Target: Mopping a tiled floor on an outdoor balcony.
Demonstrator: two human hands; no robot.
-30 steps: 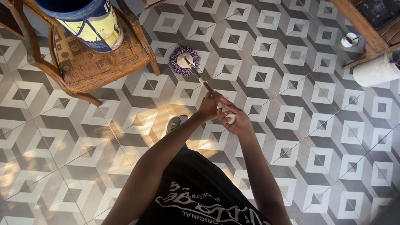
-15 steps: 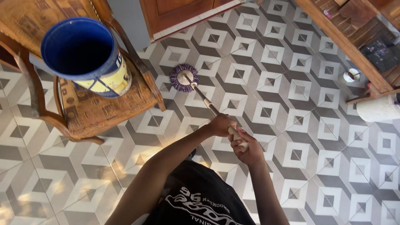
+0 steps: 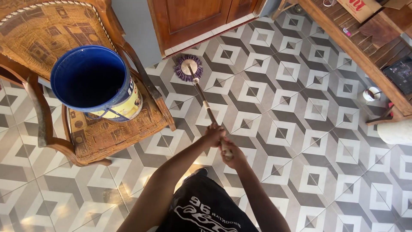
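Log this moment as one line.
left hand: grips mop handle | right hand: grips handle lower | mop head: on floor by door | bucket: on chair

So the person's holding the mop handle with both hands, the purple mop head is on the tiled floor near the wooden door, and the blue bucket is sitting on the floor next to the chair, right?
Not quite. The blue bucket is not on the floor: it stands on the seat of the wooden chair, as the head view shows. The rest holds: the left hand and right hand both grip the mop handle, and the purple mop head rests on the tiled floor near the wooden door.

Single head-worn view, looking steeply down from standing height, patterned floor (image 3: 300, 129) fairly distant below
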